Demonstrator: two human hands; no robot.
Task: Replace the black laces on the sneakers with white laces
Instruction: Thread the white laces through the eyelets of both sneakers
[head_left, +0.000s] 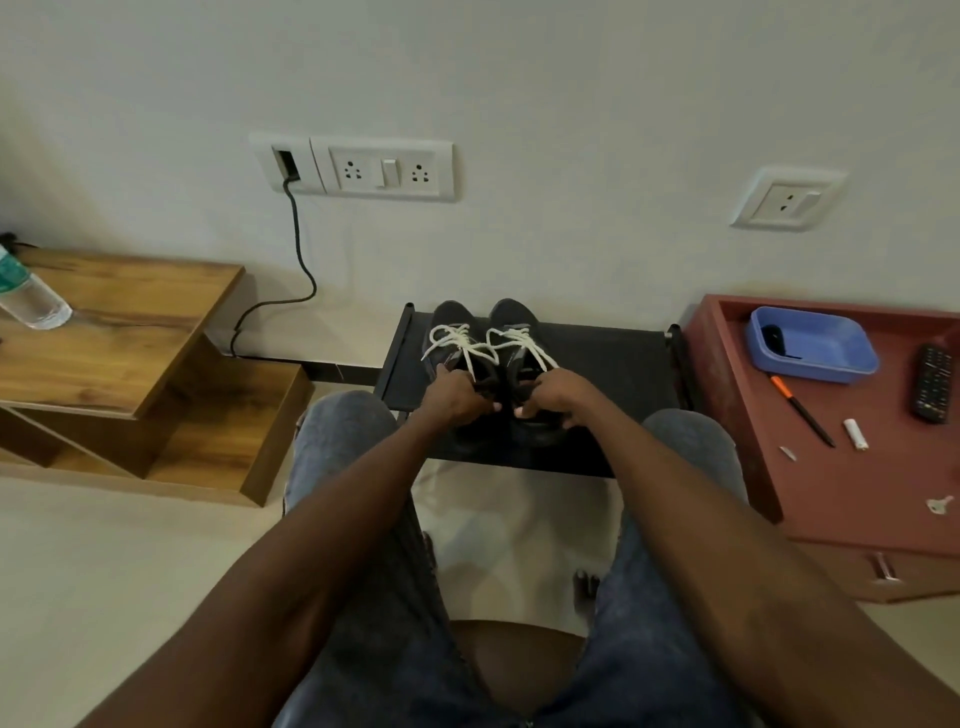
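One head-worn camera looks forward and down over outstretched arms toward a wall (571, 104), from near.

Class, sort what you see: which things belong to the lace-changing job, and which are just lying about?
Part of the job:
left sneaker
right sneaker
white laces
left hand
right hand
black rack

Lying about:
blue tray
remote
orange-topped pen
water bottle
black cable

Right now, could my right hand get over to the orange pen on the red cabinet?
Probably yes. The right hand grips a sneaker, so it must let go first. The orange pen lies uncovered on the red cabinet, with nothing between.
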